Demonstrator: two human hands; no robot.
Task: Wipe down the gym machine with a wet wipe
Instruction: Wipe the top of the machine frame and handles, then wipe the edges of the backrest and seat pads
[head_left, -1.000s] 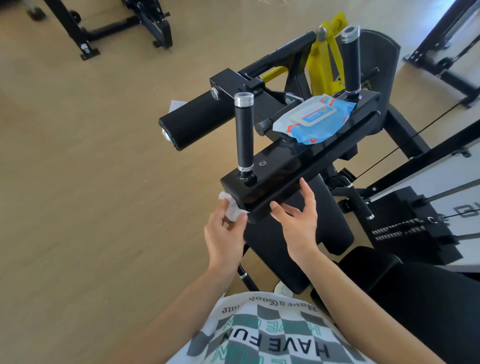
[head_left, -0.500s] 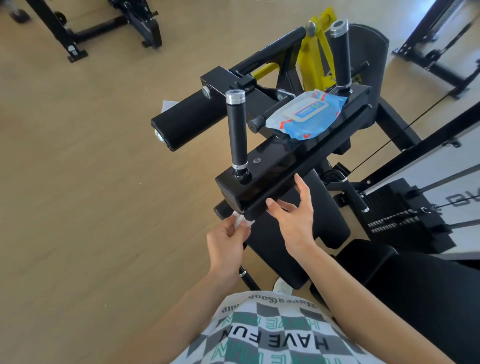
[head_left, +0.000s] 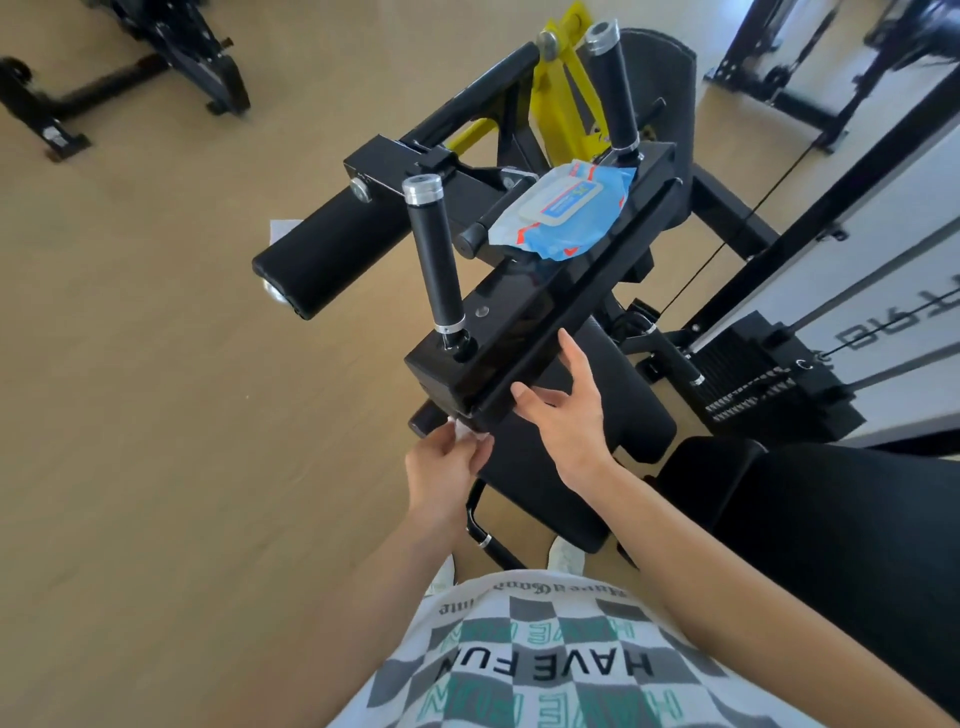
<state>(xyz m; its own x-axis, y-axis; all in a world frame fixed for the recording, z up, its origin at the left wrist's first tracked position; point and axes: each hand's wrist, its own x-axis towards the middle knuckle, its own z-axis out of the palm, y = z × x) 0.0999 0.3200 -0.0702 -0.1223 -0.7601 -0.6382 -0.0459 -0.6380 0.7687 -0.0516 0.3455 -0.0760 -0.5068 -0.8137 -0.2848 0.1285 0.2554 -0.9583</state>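
Under the beam (head_left: 545, 317), left hand (head_left: 444, 467) pinches the wet wipe (head_left: 461, 428), right hand (head_left: 566, 410) flat; jolts may drop the wipes pack (head_left: 566, 213).

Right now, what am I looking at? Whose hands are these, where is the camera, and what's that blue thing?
No robot here: one camera, worn on a person's head, looks down at their own hands. Before them stands a black gym machine with upright handles. The left hand pinches a white wet wipe at the near lower corner of its crossbar; the right hand rests, fingers straight, on the bar's edge. The blue thing is a pack of wipes lying on the crossbar.
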